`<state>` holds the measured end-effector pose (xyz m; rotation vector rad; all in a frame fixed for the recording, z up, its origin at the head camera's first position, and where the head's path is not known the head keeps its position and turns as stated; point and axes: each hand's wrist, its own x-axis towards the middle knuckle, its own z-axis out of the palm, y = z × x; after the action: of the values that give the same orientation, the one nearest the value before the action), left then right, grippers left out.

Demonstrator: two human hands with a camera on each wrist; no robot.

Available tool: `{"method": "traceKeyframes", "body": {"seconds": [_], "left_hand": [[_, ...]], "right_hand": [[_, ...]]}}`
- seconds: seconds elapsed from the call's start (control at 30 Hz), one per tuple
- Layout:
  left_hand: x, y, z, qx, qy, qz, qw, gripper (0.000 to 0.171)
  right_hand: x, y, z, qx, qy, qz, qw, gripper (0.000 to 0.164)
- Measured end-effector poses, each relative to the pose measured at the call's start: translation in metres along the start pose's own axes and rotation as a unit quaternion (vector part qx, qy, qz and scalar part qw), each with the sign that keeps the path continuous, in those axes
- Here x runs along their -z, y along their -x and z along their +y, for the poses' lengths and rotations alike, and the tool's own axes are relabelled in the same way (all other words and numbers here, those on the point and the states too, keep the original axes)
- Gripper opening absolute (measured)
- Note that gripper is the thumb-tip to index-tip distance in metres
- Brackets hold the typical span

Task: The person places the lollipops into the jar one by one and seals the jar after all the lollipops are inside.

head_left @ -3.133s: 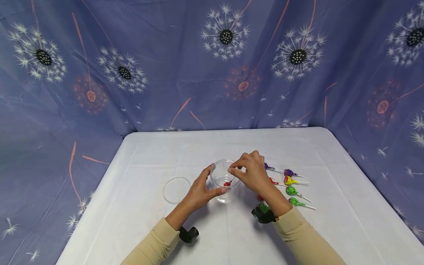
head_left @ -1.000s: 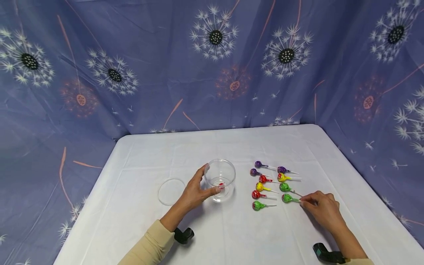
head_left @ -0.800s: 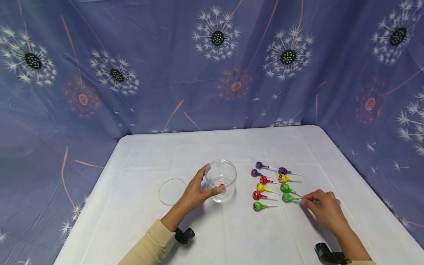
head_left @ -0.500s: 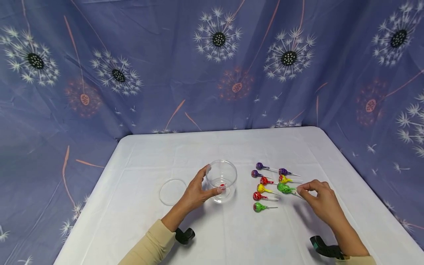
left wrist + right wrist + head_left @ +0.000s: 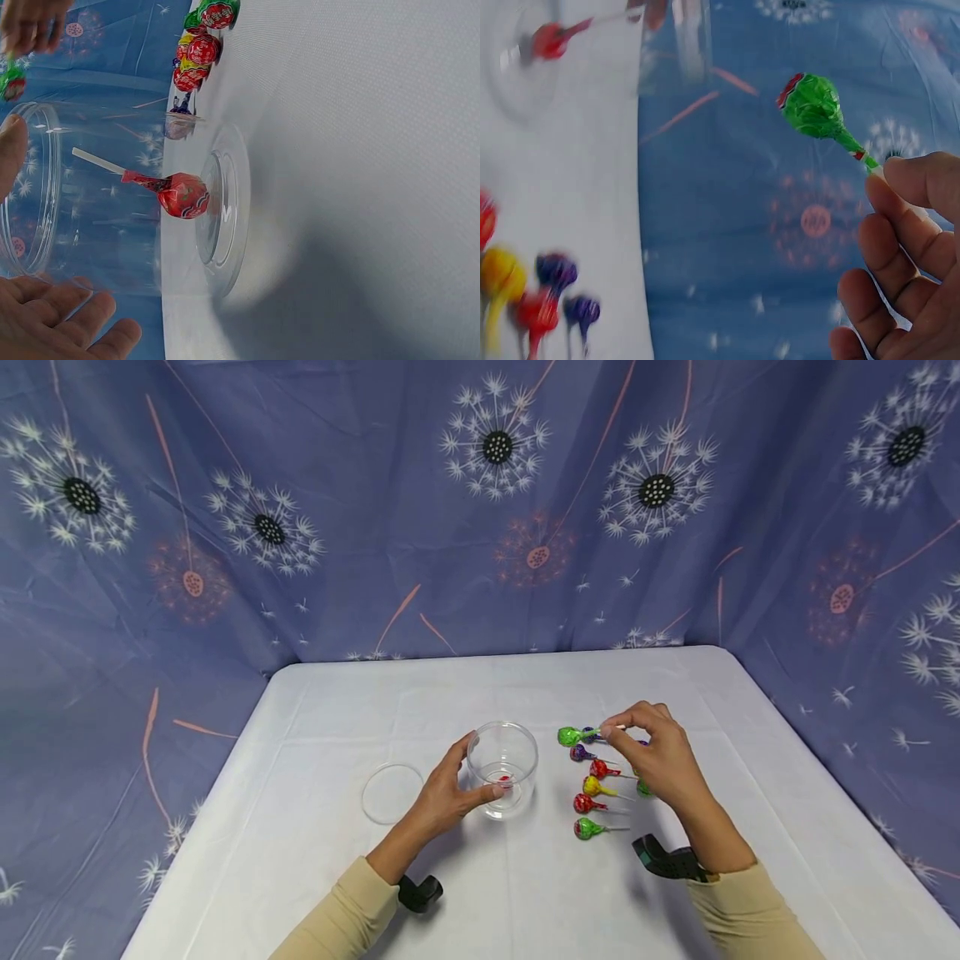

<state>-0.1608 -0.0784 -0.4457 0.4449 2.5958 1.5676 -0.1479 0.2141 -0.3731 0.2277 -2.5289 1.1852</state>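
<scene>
My left hand holds a clear plastic jar upright on the table, thumb on one side and fingers on the other. Inside the jar is a red lollipop, its stick slanting up toward the mouth. My right hand pinches a green lollipop by its white stick between thumb and forefinger. That lollipop hangs in the air to the right of the jar, head pointing left. Beneath and beside the right hand lie more lollipops, including a yellow one and another green one; the hand hides some of them.
A clear round lid lies flat left of the jar. The white-covered table meets a blue dandelion-print curtain at the back and sides. Black wrist cameras sit under both wrists, the right one above the tabletop.
The right hand has gone from the jar to the lollipops at the right, pinched a green one, lifted it and carried it left toward the jar. The left hand stays on the jar.
</scene>
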Motion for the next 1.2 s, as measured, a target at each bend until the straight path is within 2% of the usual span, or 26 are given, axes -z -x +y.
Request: {"method": "traceKeyframes", "body": {"seconds": [0.23, 0.7, 0.93, 1.2], "left_hand": [[0.000, -0.001, 0.000, 0.008, 0.003, -0.004, 1.0000, 0.091], [0.001, 0.000, 0.000, 0.007, 0.009, -0.005, 0.9999, 0.092], [0.001, -0.001, -0.002, 0.009, 0.002, -0.006, 0.9999, 0.093], [0.001, 0.000, -0.001, 0.021, -0.006, -0.005, 0.9997, 0.095]], "right_hand": [[-0.030, -0.019, -0.021, 0.036, -0.033, -0.021, 0.999, 0.006], [-0.087, -0.031, -0.035, 0.131, 0.042, -0.050, 0.989, 0.006], [-0.105, -0.031, -0.034, 0.134, 0.084, -0.066, 0.985, 0.007], [-0.112, -0.030, -0.035, 0.121, 0.128, -0.101, 0.979, 0.007]]}}
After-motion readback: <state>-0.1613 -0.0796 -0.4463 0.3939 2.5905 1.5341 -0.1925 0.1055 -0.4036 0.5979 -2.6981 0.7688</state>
